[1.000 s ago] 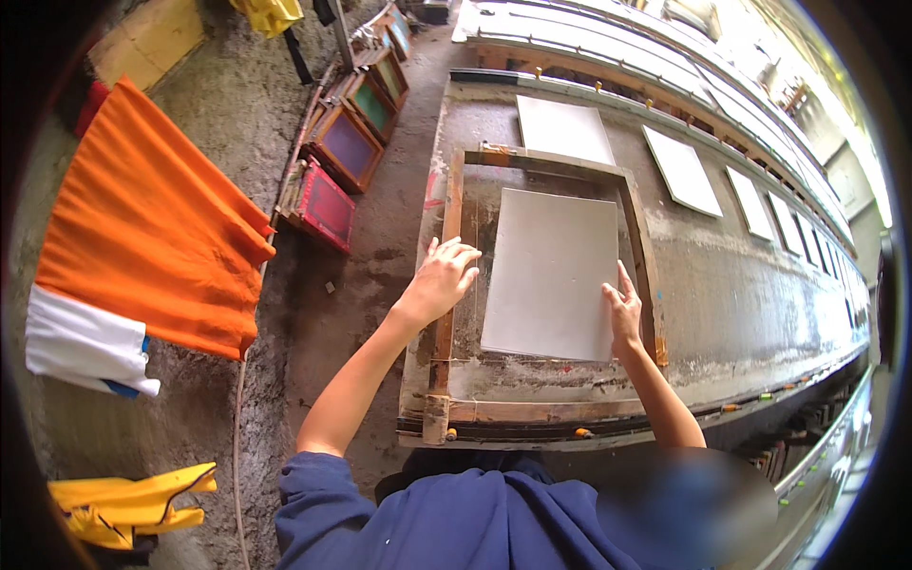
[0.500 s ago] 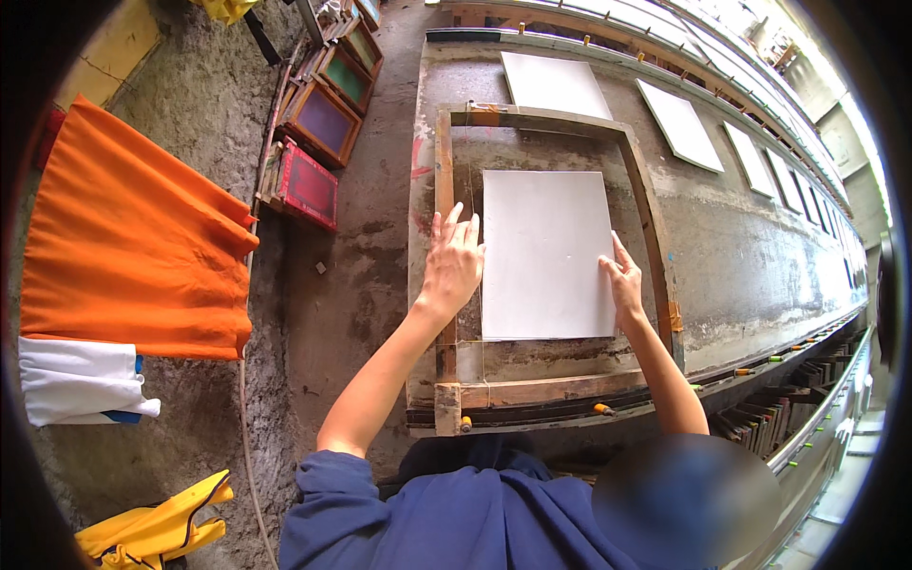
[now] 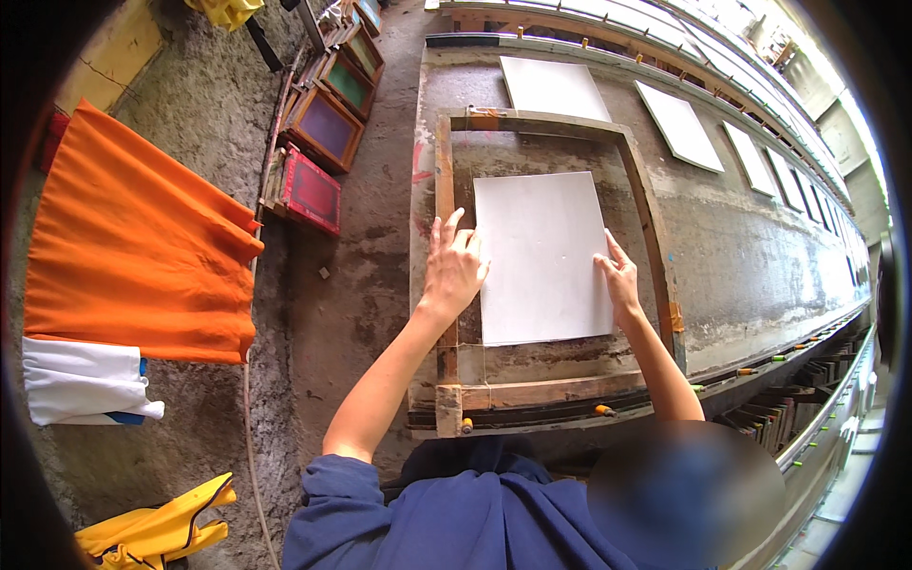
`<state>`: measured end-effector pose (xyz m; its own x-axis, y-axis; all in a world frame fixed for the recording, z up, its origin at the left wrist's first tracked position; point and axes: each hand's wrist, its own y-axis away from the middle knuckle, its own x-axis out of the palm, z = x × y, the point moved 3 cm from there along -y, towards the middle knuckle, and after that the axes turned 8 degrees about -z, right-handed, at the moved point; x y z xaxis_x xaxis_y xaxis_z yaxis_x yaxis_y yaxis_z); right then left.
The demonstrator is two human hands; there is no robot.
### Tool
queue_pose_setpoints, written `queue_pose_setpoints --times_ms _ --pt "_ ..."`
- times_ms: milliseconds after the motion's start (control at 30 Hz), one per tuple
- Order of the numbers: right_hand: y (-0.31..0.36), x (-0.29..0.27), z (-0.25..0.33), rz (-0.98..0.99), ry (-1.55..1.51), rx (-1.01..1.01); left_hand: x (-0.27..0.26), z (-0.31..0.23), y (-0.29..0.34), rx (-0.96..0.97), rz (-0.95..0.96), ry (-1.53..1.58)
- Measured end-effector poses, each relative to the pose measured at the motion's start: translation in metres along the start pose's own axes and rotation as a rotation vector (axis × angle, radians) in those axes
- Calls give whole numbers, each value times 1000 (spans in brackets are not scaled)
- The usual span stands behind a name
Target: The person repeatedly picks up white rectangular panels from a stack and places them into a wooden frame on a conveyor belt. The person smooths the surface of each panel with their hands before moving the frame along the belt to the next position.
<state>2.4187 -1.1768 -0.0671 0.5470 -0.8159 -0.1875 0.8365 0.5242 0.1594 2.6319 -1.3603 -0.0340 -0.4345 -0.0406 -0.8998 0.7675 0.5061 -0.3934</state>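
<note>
A white rectangular sheet (image 3: 543,256), stiff-looking and blank apart from small marks, lies slightly turned inside a wooden frame (image 3: 638,190) on a long grey table. Along its left edge my left hand (image 3: 453,268) touches it with the hand's inner side, fingers stretched and spread over the frame's left bar. My right hand (image 3: 620,285) has the sheet's right edge between thumb and fingers, thumb on top. Whatever lies under the sheet is hidden. Thin strings run along the frame's left side.
More white sheets (image 3: 679,125) lie in a row down the table (image 3: 722,247). Small orange pegs (image 3: 605,410) line its near rail. Coloured framed screens (image 3: 326,128) lean at the left. Orange cloth (image 3: 142,247), white cloth (image 3: 85,380) and a yellow garment (image 3: 161,522) are further left.
The sheet has turned slightly counter-clockwise, its far end shifting left. Both hands have stayed at its edges, the right one moving a little to the left.
</note>
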Motion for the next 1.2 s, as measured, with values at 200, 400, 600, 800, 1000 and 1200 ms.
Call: queue_pose_setpoints --times_ms 200,400,600,800,1000,1200 --pt "-1 1 -2 0 24 -12 -1 -1 0 7 47 -38" --pt "1 2 1 -51 232 -117 3 -7 -3 68 150 -207" --pt "10 1 16 -114 652 -346 0 -30 -10 52 341 -291" --pt "11 13 -7 -165 764 -409 11 -42 3 66 463 -488" --pt "19 23 -11 -196 822 -495 15 -42 7 77 503 -548" --pt "25 31 -9 -282 1073 -723 12 -48 6 83 560 -541"
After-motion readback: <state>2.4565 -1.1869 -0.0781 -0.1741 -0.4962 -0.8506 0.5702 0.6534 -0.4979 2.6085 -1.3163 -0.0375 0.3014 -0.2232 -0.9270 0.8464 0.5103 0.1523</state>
